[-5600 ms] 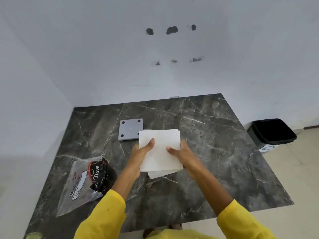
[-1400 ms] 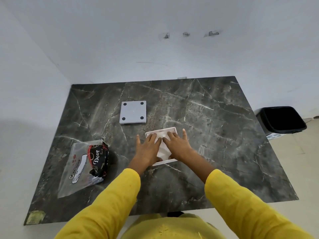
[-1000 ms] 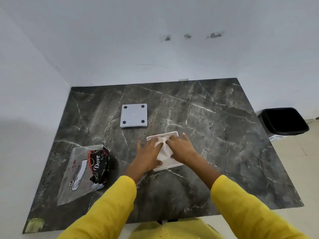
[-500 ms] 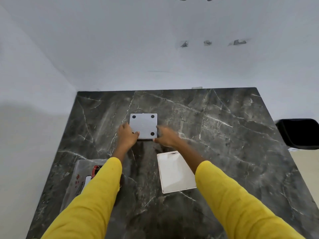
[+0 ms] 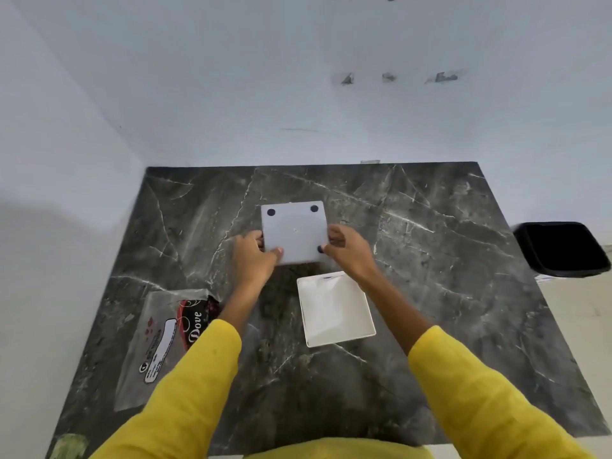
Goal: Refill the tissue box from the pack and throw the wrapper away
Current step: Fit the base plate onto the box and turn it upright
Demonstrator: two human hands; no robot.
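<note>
A grey square base panel [image 5: 293, 231] with black rubber feet is lifted off the dark marble table [image 5: 430, 260], tilted toward me. My left hand [image 5: 253, 258] grips its near-left corner and my right hand [image 5: 347, 250] grips its near-right edge. Below my right forearm the white tissue box [image 5: 334, 309] lies upside down and open, with white tissues filling it. The clear plastic wrapper [image 5: 155, 339] with a black and red "Dove" label lies flat at the left, apart from both hands.
A black waste bin [image 5: 563, 248] stands on the floor beyond the table's right edge. White walls close the table's far and left sides. A greenish patch [image 5: 68, 447] marks the table's near-left corner.
Both hands left the tissues pressed in the box, reached to the grey panel farther back, gripped it and raised it off the table. The box stays filled.
</note>
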